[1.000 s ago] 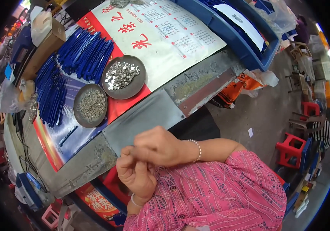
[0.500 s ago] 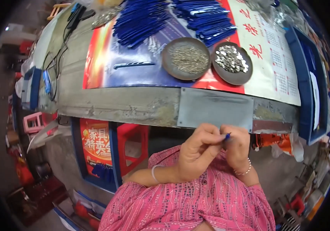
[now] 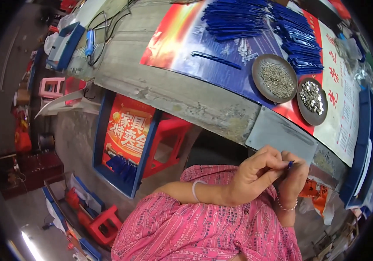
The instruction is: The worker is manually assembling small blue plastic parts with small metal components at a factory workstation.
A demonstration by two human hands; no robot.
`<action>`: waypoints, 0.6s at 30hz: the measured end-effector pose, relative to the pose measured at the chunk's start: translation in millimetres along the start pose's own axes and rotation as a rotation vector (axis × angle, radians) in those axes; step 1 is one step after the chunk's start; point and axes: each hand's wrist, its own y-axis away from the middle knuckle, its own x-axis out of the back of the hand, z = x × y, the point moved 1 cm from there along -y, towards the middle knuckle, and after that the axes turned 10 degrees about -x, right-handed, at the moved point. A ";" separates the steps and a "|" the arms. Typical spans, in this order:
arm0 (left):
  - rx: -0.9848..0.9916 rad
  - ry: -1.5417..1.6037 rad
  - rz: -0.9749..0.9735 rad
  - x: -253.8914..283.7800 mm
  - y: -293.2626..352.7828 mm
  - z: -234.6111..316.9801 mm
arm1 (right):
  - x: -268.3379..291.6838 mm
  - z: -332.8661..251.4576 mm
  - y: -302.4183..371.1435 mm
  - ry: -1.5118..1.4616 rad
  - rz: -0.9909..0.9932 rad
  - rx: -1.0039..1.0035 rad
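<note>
Near the bench's front edge, my left hand and my right hand meet with fingers closed in a pinch. Between the fingertips a small blue piece shows; most of it is hidden, so its kind cannot be made out. Beyond them on the bench stands a round dark dish of small metal pins. Beside it a second dish holds shiny small round metal parts. One slim dark blue metal piece lies alone, left of the dishes.
Piles of slim blue metal pieces lie at the back on a printed poster. A grey plate is fixed at the bench edge. Blue trays stand at the right and below the bench, near a red stool.
The view has turned, so the bench now slants and its contents sit farther right. Both hands keep their pinch on the small blue piece.
</note>
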 end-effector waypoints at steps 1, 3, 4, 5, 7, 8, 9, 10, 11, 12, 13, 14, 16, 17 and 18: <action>0.026 0.031 0.008 0.0 0.2 0.5 | -1.1 8.7 -2.8 -0.362 0.027 -0.139; 0.053 0.067 0.019 3.0 0.5 2.1 | -4.4 7.8 -5.9 -0.372 0.119 -0.198; 0.052 0.063 0.023 5.0 2.3 2.5 | -6.6 4.0 -3.3 -0.374 0.114 -0.198; 0.009 0.025 0.019 6.7 4.0 3.0 | -8.7 -0.9 1.1 -0.208 0.048 -0.089; -0.030 -0.005 0.010 8.4 4.5 5.5 | -17.8 -13.1 -1.2 0.039 0.105 0.028; 0.032 0.058 0.031 8.7 3.5 7.0 | -14.3 -6.4 -1.5 0.048 0.113 0.024; 0.097 0.122 0.051 8.8 2.8 8.6 | -8.2 9.7 -1.0 -0.313 0.028 -0.142; 0.103 0.134 0.030 9.1 0.6 6.8 | -4.0 21.1 -0.9 -0.678 -0.045 -0.300; 0.068 0.107 0.042 10.6 2.9 4.2 | -2.5 9.6 -0.4 -0.283 -0.126 -0.201; 0.034 0.081 0.053 12.5 5.1 1.8 | -25.7 -7.3 0.6 0.066 0.189 0.173; -0.065 -0.061 0.012 17.4 5.0 5.6 | -22.7 -11.4 -3.0 0.050 0.039 0.156; -0.048 -0.029 -0.015 16.4 5.3 8.8 | -15.0 -14.4 -5.5 0.038 -0.091 0.134; 0.171 0.212 0.076 11.8 4.9 12.8 | -3.4 8.4 -6.3 -0.319 -0.163 -0.233; 0.100 0.120 0.006 12.6 2.4 10.6 | 2.3 7.8 -8.9 -0.283 -0.119 -0.215; 0.130 0.103 -0.004 12.0 2.6 10.1 | 1.4 11.6 -5.1 -0.024 -0.076 0.095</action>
